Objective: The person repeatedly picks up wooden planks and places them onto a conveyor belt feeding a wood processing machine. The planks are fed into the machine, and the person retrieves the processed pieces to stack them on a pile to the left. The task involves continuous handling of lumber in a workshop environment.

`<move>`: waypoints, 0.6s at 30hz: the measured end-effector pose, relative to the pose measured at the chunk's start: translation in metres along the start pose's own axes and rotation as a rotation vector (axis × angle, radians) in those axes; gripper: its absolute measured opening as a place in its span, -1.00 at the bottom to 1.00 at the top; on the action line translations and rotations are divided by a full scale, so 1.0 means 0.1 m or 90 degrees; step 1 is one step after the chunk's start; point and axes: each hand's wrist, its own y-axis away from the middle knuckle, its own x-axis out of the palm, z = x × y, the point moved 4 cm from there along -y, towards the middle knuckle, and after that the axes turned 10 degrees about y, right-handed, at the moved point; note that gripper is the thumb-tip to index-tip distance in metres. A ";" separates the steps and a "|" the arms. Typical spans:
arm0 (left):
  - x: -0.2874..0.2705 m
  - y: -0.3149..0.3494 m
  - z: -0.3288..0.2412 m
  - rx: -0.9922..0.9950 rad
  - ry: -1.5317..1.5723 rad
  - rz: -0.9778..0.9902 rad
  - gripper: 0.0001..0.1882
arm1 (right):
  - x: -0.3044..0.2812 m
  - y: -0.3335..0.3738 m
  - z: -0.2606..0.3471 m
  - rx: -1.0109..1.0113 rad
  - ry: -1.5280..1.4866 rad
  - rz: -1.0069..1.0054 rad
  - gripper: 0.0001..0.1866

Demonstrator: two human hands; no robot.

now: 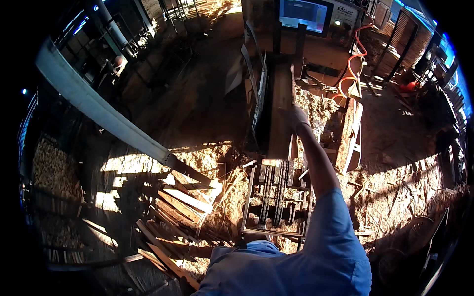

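A long squared timber (281, 93) lies lengthwise on the chain conveyor (274, 197) in front of me. My right arm reaches forward, and my right hand (296, 117), in a pale glove, rests against the timber's upper right side. Its fingers fade into shadow, so their grip does not show. At the lower left my left arm stretches out beside a heap of split boards (177, 202). My left hand (185, 252) is nearly lost in the dark there, and whether it touches a board cannot be made out.
A machine cabinet with a lit screen (305, 16) stands ahead, with an orange hose (349, 69) hanging to its right. Upright metal plates (257, 93) line the timber's left. A long pale chute (98, 106) slopes in from the left. Wood chips and scraps (390, 192) cover the ground.
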 end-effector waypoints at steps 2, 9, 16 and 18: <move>-0.10 0.04 0.06 -0.019 0.022 -0.021 -0.25 | 0.25 -0.15 0.14 0.042 0.074 0.119 -0.27; -0.44 0.16 0.19 -0.075 0.062 -0.066 -0.27 | 0.42 -0.01 0.18 0.043 0.046 0.055 -0.32; -0.35 0.10 0.16 -0.103 0.050 -0.002 -0.25 | 0.23 -0.05 0.10 -0.035 0.135 -0.005 -0.23; -0.19 0.20 0.06 -0.082 0.000 0.025 -0.24 | 0.06 0.32 0.25 -0.100 0.113 -0.101 -0.22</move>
